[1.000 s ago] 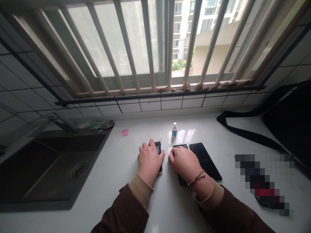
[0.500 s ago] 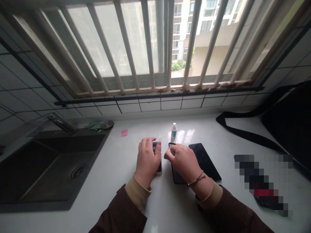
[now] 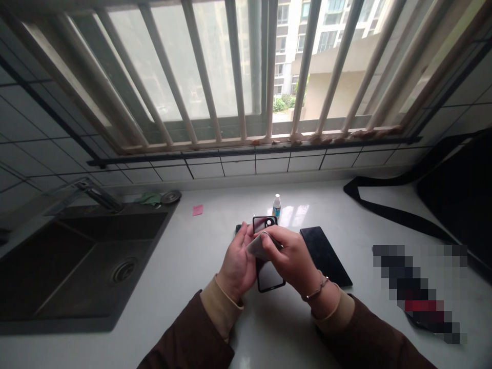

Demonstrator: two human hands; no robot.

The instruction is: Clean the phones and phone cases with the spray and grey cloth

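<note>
A black-rimmed phone case [image 3: 271, 279] with a see-through back and a round camera opening is in front of me, tilted slightly. My left hand [image 3: 237, 264] has its palm turned inward and grips the case's left edge, its fingers partly hidden behind it. My right hand [image 3: 290, 252] pinches a small grey cloth [image 3: 256, 246] over the middle of the case. Behind my left fingers, a phone [image 3: 239, 229] lies on the counter, mostly covered. Just beyond the case stands a small white bottle [image 3: 277, 206] with a blue label.
A flat black rectangular object [image 3: 326, 256] lies right of my hands on the white counter [image 3: 161, 302]. At left is a dark sink [image 3: 96, 277] with a faucet [image 3: 100, 197]. A pink note [image 3: 197, 210] lies further back. A black bag strap [image 3: 395, 210] stretches across the right side.
The phone case has moved left, into my left hand, which has left the phone and turned its palm inward. My right hand has brought the cloth over the case.
</note>
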